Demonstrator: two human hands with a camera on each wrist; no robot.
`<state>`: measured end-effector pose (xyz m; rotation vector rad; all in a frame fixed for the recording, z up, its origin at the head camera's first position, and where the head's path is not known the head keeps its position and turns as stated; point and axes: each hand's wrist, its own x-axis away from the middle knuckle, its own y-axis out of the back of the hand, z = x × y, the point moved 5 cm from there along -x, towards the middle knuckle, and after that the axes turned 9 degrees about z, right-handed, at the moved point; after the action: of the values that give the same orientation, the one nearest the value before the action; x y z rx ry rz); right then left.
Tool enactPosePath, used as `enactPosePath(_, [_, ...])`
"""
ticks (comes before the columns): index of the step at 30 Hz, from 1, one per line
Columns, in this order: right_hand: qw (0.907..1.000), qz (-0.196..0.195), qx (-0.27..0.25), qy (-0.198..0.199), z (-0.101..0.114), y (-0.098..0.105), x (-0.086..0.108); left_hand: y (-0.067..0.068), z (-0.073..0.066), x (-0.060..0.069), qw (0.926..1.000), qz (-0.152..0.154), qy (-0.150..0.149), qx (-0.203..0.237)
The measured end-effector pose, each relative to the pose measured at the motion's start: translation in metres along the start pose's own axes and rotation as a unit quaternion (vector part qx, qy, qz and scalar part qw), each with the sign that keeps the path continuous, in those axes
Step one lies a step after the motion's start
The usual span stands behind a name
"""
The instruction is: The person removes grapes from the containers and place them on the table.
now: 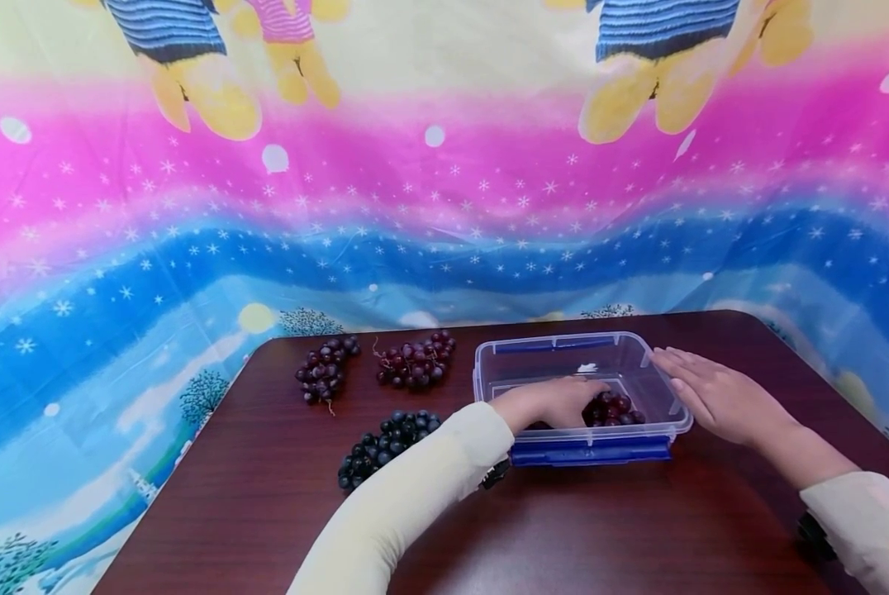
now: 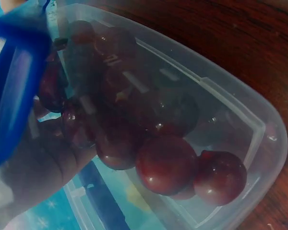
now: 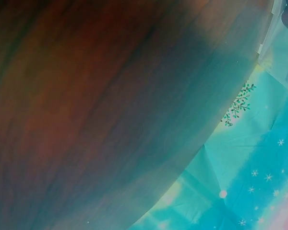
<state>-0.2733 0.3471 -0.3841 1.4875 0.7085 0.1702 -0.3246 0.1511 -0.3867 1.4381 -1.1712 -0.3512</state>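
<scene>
My left hand (image 1: 556, 401) reaches inside a clear plastic box (image 1: 563, 340) with blue latches and holds a bunch of red grapes (image 1: 614, 409) low in it. Through the box wall in the left wrist view, the red grapes (image 2: 167, 163) lie against the hand (image 2: 43, 167); a blue latch (image 2: 14, 91) and the grapes hide most of its fingers. At the box's right rim, my right hand (image 1: 723, 401) rests with straight fingers. The right wrist view catches mostly tabletop (image 3: 96, 110), with the box's edge at the upper right.
Left of the box lie two bunches of dark red grapes (image 1: 328, 370), (image 1: 416, 360) near the table's back edge. Closer in, a bunch of black grapes (image 1: 385, 446) is partly covered by my left sleeve (image 1: 415, 487). A printed cloth (image 1: 430, 198) hangs behind the brown table (image 1: 251, 496).
</scene>
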Motion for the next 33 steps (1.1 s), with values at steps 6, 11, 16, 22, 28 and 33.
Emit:
enactPosePath(6, [1.0, 0.003, -0.002, -0.006, 0.0004, 0.0006, -0.0008, -0.0019, -0.0002, -0.0028, 0.9997, 0.006, 0.014, 0.018])
enactPosePath(11, [0.9999, 0.01, -0.004, -0.011, 0.0001, 0.0003, 0.0, -0.0037, -0.0008, -0.0036, 0.999, 0.004, 0.027, 0.035])
enactPosePath(16, [0.9999, 0.009, -0.005, -0.013, -0.0016, -0.0006, 0.0007, -0.006, 0.0001, -0.006, 0.9979, -0.004, 0.052, 0.039])
enactPosePath(22, [0.9999, 0.006, -0.006, -0.008, -0.0028, -0.0021, 0.0012, -0.0084, 0.0007, -0.0094, 0.9972, -0.007, 0.072, 0.017])
enactPosePath(28, [1.0, 0.0, -0.009, -0.004, -0.0014, -0.0017, 0.0006, -0.0101, 0.0007, -0.0095, 0.9965, -0.005, 0.082, 0.012])
enactPosePath(33, [0.9999, 0.004, -0.012, -0.009, -0.0012, -0.0018, 0.0004, -0.0099, -0.0003, -0.0087, 0.9962, -0.005, 0.086, 0.013])
